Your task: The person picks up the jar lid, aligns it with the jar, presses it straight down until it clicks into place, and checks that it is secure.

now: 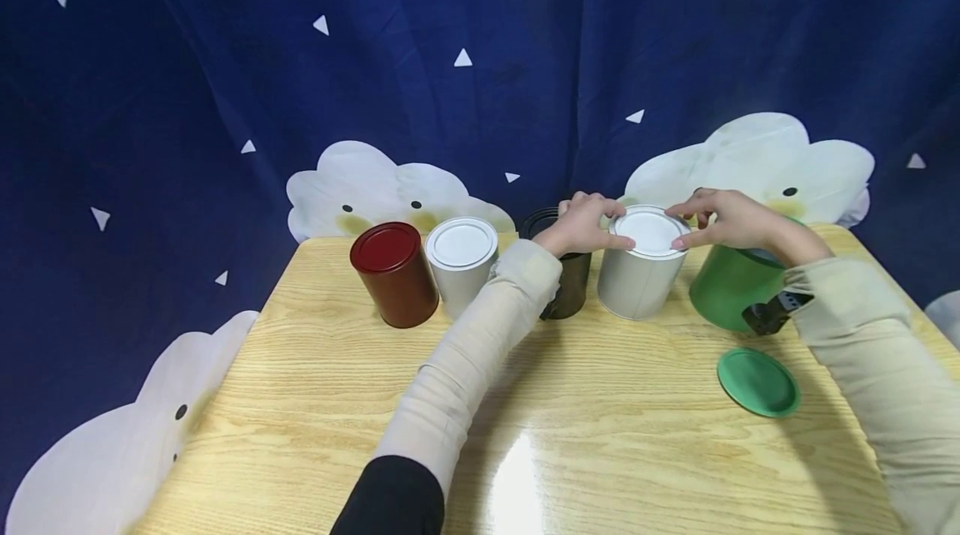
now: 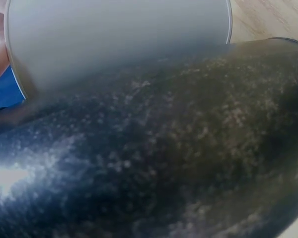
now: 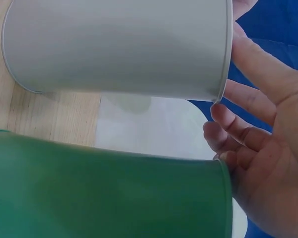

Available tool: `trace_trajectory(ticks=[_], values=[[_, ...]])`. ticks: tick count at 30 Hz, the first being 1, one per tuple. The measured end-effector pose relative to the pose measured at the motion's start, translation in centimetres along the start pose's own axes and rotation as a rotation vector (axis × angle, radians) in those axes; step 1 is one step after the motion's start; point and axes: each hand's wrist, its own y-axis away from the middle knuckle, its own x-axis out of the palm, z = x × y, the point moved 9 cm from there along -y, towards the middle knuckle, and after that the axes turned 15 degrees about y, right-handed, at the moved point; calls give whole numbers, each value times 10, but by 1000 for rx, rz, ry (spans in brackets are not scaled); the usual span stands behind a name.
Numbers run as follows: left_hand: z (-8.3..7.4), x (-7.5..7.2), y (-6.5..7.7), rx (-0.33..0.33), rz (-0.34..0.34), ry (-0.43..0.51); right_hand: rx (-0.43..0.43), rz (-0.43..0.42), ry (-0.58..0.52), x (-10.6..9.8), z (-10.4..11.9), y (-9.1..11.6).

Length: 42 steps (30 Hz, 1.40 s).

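Note:
A white can (image 1: 637, 289) stands upright at the back right with a white lid (image 1: 650, 232) on its top. My left hand (image 1: 588, 222) holds the lid's left edge with thumb and fingers. Opposite it, my right hand (image 1: 731, 218) grips the right edge, thumb toward me and fingers behind. In the right wrist view, the fingers (image 3: 238, 126) bend at the white can's rim, above a green can (image 3: 114, 193). A black can (image 2: 154, 148) fills much of the left wrist view, with the white can's side (image 2: 119, 29) beyond it.
Left of the black can stand another white can (image 1: 459, 264) and a dark red can (image 1: 395, 281), both lidded. The green can's top is uncovered under my right wrist; a green lid (image 1: 759, 382) lies on the wooden table (image 1: 315, 435). A blue curtain (image 1: 420, 43) hangs behind.

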Motion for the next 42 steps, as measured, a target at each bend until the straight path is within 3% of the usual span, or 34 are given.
trace_trajectory(ticks=[16, 24, 33, 42], values=[[3, -9, 4, -32, -70, 33, -1, -69, 14, -5, 0, 9], [2, -6, 2, -43, -53, 38, 5, -56, -7, -3, 1, 10], [-2, -1, 4, -20, -51, -22, -19, -135, 23, -2, 1, 14], [-4, 0, 3, -20, -42, -56, 46, -114, 12, 2, 1, 13]])
